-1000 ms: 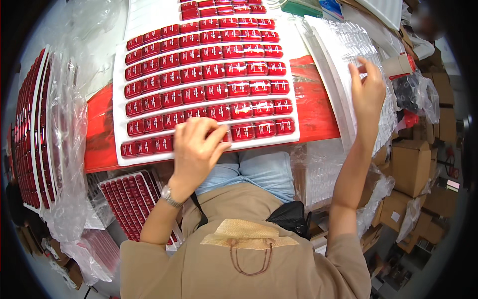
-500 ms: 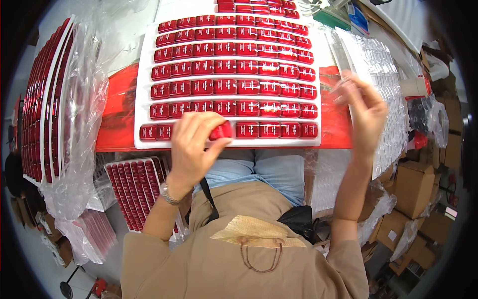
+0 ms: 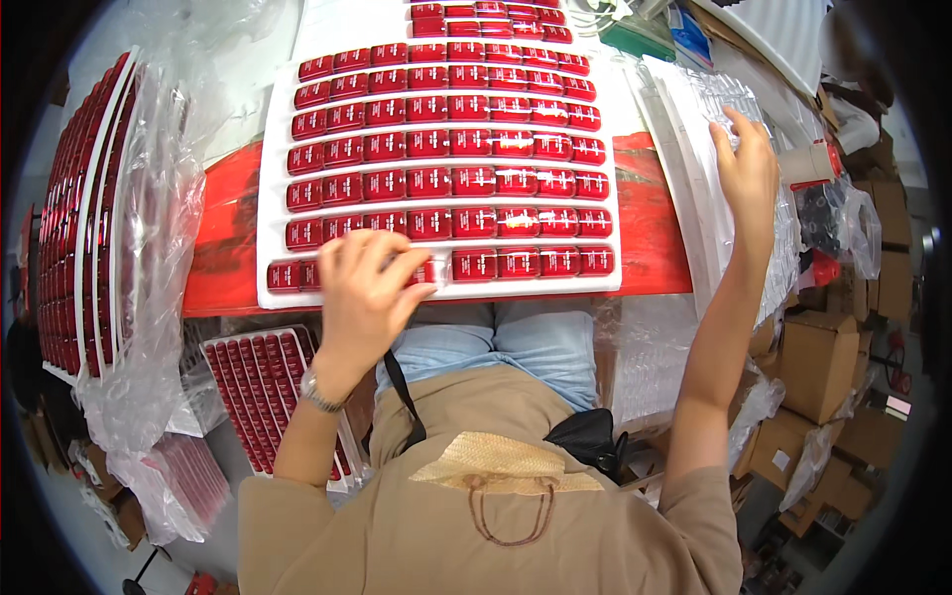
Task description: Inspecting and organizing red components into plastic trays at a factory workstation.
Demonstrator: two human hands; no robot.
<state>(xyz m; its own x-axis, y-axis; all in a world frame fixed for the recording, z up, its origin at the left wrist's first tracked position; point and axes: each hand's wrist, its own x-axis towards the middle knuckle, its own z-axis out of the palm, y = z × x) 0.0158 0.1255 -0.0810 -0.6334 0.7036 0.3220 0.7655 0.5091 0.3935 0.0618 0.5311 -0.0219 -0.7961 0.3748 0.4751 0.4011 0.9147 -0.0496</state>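
A white tray (image 3: 441,291) in front of me carries several rows of small glossy red cases with pale print; their exact kind I cannot make out. At the nearest row, my left hand (image 3: 365,283) is closed, fingertips and thumb around a red case (image 3: 424,270) with a clear edge. The case sits at tray level, partly hidden by the fingers. To its right, a red case (image 3: 473,265) stands in the same row. My right hand (image 3: 746,164) is raised over the clear plastic pieces (image 3: 729,99) at the right, fingers apart, holding nothing visible.
Red sheeting (image 3: 650,233) covers the table beside the tray. Filled trays (image 3: 84,228) wrapped in clear film stand upright at the left, and another filled tray (image 3: 256,387) leans below the table edge. Cardboard boxes (image 3: 815,367) are stacked at the right.
My right hand has moved right and away from me, from beside the tray to over the clear pieces. My left hand has lowered the red case into the front row. The view has shifted slightly.
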